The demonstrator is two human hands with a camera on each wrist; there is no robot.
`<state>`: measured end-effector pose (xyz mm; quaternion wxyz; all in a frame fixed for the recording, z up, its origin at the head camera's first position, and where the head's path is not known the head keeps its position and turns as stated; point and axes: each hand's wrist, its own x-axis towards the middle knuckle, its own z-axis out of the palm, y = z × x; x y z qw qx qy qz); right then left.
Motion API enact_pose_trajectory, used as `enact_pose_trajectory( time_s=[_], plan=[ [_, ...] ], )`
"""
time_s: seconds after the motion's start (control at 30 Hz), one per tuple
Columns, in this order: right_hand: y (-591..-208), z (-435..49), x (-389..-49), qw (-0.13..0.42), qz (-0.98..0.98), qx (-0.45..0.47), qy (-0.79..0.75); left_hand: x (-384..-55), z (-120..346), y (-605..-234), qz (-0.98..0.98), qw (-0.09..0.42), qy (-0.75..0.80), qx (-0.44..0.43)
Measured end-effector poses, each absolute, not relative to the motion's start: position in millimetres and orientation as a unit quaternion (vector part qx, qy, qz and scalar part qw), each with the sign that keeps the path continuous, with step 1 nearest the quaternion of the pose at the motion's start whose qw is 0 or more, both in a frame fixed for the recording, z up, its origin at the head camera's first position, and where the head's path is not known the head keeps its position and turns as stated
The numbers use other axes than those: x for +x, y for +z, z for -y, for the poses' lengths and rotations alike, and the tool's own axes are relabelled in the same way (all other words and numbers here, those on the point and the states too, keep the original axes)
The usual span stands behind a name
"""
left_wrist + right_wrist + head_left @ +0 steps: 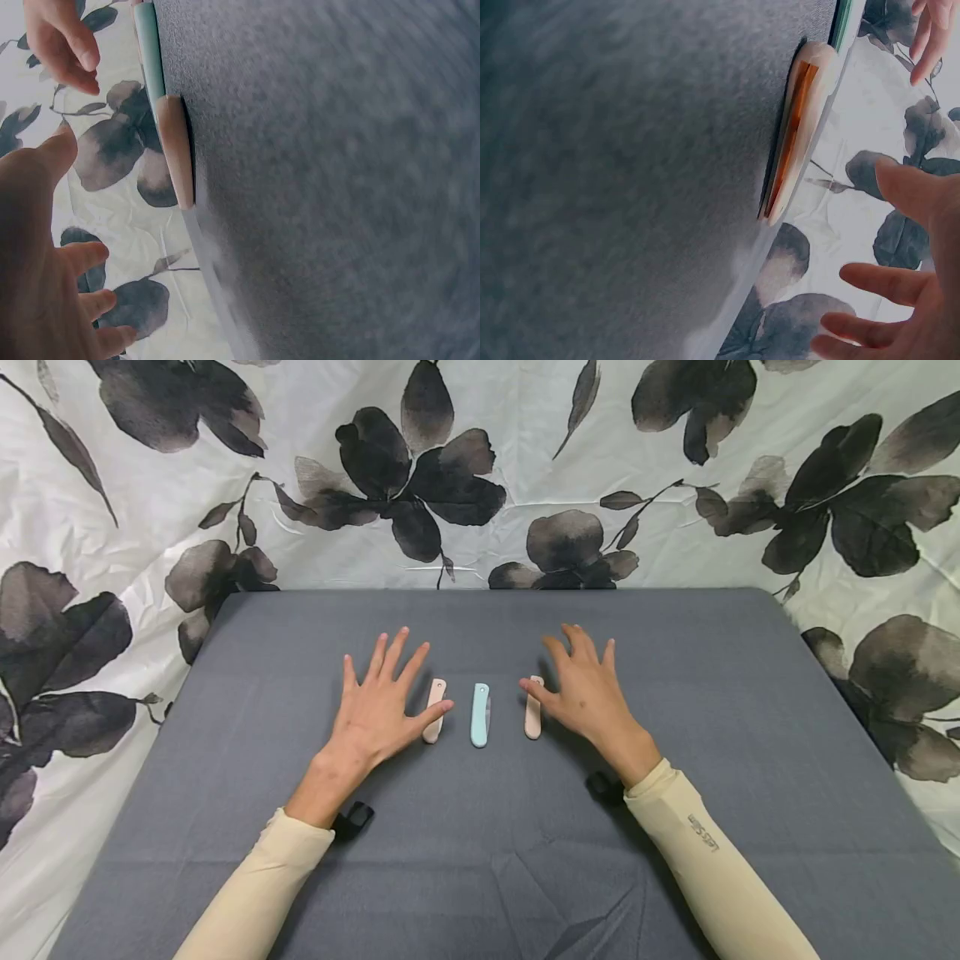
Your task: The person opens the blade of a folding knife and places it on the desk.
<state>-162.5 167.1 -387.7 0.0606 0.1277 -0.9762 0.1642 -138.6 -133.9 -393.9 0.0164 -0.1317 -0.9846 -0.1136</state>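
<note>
Three slim folding knives lie side by side on the grey cloth. The left one is pale pink (432,732), the middle one light blue (478,717) with a strip of blade along its right edge, and the right one peach (532,722). My left hand (375,714) hovers with fingers spread, its thumb over the pink knife in the head view. Over on the other side, my right hand (588,693) is held above the cloth, its thumb across the top of the peach knife. Both wrist views show the hands apart from the knives. An orange strip (796,131) shows along the peach knife's slot.
Grey cloth (480,827) covers the table, with creases near the front. Behind it hangs a white curtain with dark flowers (420,485). Each wrist carries a small black camera (352,820) on its underside.
</note>
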Motion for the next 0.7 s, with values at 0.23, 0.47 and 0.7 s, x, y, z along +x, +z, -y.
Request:
enact_pose_trajectory(
  time_s=[0.23, 0.47, 0.7],
  plan=[
    [-384.9, -155.9, -162.4, 0.059, 0.970, 0.157, 0.175, -135.6, 130.8, -391.3, 0.981, 0.018, -0.127, -0.146],
    [-383.7, -142.9, -163.6, 0.037, 0.960, 0.185, 0.206, -131.7, 130.7, -391.6, 0.976, 0.033, -0.152, -0.152],
    [-380.6, -131.1, -166.7, 0.021, 0.958, 0.197, 0.208, -126.8, 130.1, -392.7, 0.971, 0.036, -0.186, -0.146]
  ],
)
